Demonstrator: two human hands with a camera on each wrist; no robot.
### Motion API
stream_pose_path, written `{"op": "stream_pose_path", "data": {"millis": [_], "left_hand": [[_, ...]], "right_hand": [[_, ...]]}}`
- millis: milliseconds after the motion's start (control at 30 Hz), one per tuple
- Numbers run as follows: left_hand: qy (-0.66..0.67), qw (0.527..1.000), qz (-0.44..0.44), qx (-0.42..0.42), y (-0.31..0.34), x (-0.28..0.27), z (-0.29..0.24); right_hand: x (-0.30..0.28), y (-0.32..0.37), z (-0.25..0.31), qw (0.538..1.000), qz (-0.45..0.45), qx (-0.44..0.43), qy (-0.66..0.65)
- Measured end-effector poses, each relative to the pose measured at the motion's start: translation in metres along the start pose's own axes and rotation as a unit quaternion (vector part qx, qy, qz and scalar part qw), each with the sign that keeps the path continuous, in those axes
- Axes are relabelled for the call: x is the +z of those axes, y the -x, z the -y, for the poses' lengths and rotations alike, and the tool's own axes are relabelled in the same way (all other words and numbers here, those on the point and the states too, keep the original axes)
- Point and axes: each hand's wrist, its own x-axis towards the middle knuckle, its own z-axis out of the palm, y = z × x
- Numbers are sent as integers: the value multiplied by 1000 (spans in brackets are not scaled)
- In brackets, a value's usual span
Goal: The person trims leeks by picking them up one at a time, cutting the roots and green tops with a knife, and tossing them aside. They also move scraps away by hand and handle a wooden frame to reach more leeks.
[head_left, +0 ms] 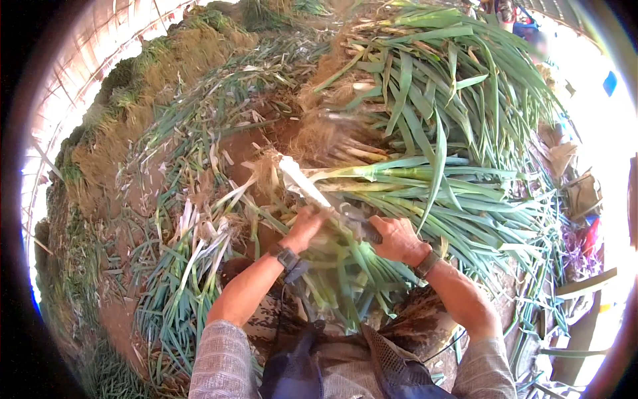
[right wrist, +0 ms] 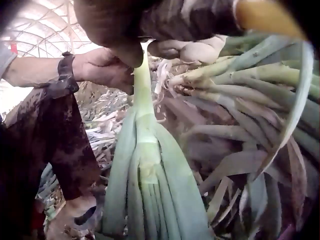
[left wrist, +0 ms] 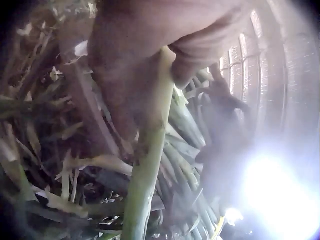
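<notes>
My left hand (head_left: 309, 225) grips a leek (head_left: 300, 181) by its pale shank; the white root end points up and away, and the green leaves hang toward my lap. In the left wrist view the fingers (left wrist: 185, 65) close round the shank (left wrist: 150, 165). Just to the right, my right hand (head_left: 399, 239) holds a dark-handled tool (head_left: 359, 223) against or close beside the stalk; its blade is blurred. The right wrist view has the leek (right wrist: 144, 100) with fanned leaves, my left hand (right wrist: 107, 67) behind it and my right fingers (right wrist: 187, 51) at the top.
A big pile of leeks (head_left: 465, 93) lies ahead and to the right. Left of my knees is a smaller bunch of leeks (head_left: 186, 266). Leaf scraps (head_left: 193, 126) cover ground at the left, with bundled plants (head_left: 119, 139) stacked beyond. Cut pieces (head_left: 531, 332) lie at the right.
</notes>
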Motion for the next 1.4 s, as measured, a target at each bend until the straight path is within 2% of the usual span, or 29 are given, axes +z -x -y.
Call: {"op": "stream_pose_path", "data": {"millis": [33,100,133,167,200,267,300,333,400,433,467,533,667,767,933,1067,1133,1233,1333,1400], "left_hand": [[0,999,-24,-29,9,10,-14],[32,998,-1,-47,14,18,-20],[66,995,23,-67,16,21,-19],[31,995,29,-86,11,21,-3],[33,995,29,-85,12,24,2],[23,999,-7,-26,12,28,11],[26,999,-9,-27,10,26,17],[8,998,-8,-68,8,21,23],[-28,989,-6,-146,-1,9,37],[-77,994,-14,-70,-4,8,48],[-74,995,-17,-70,-4,5,58],[-74,994,-12,-75,11,17,44],[-82,991,-17,-108,19,24,40],[-78,989,-4,-123,22,23,44],[-72,986,8,-151,7,13,78],[-85,985,-3,-152,-1,4,99],[-21,987,8,-157,13,8,69],[3,992,7,-129,19,9,64],[-50,988,48,-140,17,7,61],[-37,987,46,-152,18,8,61]], "right_hand": [[-9,-4,9,999,-17,22,-21],[-12,-9,11,996,-55,60,-22],[-12,-8,9,996,-54,61,-20],[-11,-7,8,998,-42,29,-20],[-11,-7,9,999,-30,-4,-20],[-10,-8,9,999,-23,24,-25],[-15,-10,9,998,28,55,-9],[-17,-11,9,993,78,84,8],[-16,-8,5,997,56,58,-15],[-16,-8,5,998,32,38,-38],[-14,-10,6,998,35,35,-38],[-11,-11,10,996,66,59,-4],[-3,-11,4,993,107,50,21],[-3,-11,4,993,111,33,11],[-1,-12,15,998,61,12,-18],[1,-16,20,997,76,8,-11],[6,-20,16,996,81,17,-17],[13,-26,13,995,101,-9,-25],[14,-30,19,994,99,42,-28],[15,-33,16,993,104,43,-17]]}}
